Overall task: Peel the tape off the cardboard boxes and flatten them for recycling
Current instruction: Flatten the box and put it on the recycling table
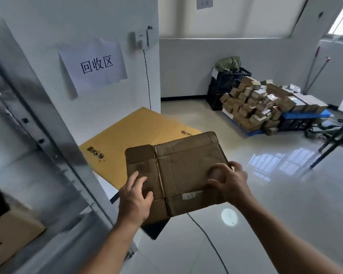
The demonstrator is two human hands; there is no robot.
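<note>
The flattened brown cardboard box (178, 173) is in front of you at the centre of the view, held low over the glossy floor (285, 204), its far edge overlapping the yellow flat cardboard sheet (127, 139) that lies at 11 o'clock against the wall. Expect the box to be light but floppy. It looks worn and creased, with a fold seam running from far to near, left of centre, so it will likely hinge there if you hold only one side. Keep a grip on both panels, one on either side of that seam. Its matt face should not slip.

Your right hand (230, 182) is at the box's 3 o'clock edge, its fingers (213, 171) curled and clamped on the top face. Your left hand (135, 196) lies on the panel at 8 o'clock with its fingers (137, 176) spread and loosely bent, pressing down rather than wrapping it.

A small white label strip (190, 195) sits near the 6 o'clock edge. Check it, because any clear tape on this face is hard to make out.

The box's underside is hidden, so you cannot tell whether tape remains there. A dark shape (154, 230) beneath the near corner may be a flap or a shadow. The parts of your hands beneath the board are out of sight too. The open brown carton (8, 230) at 8 o'clock is cut off by the frame edge, and the heap of small brown boxes (253, 107) at 2 o'clock is too distant to read.
</note>
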